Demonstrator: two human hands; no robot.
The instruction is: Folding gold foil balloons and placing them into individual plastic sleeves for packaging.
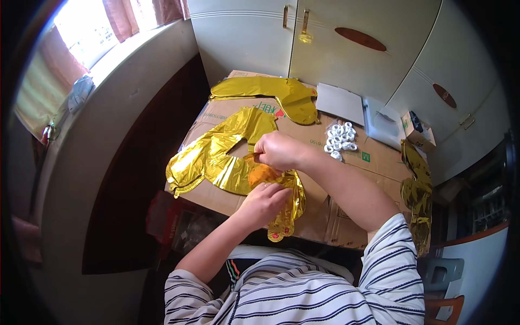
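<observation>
A flat gold foil balloon (295, 203) hangs over the near edge of the cardboard, its lower end marked with small red spots. My left hand (264, 205) is closed on it from the near side. Just above, my right hand (277, 150) pinches the upper part of the same foil. Between the two hands a crumpled orange patch (262, 174) shows; whether it belongs to the balloon I cannot tell. Beside my hands, on the left, lies a larger gold foil balloon (216, 154), flat and curved around a gap. My fingertips are partly hidden.
Flattened cardboard (309, 216) covers the table. Another gold foil balloon (260, 86) lies at the back, near a white flat box (340, 103). White rolls (338, 136) cluster right of centre, by a clear plastic box (382, 122) and small carton (418, 131). More gold foil (417, 195) drapes the right edge.
</observation>
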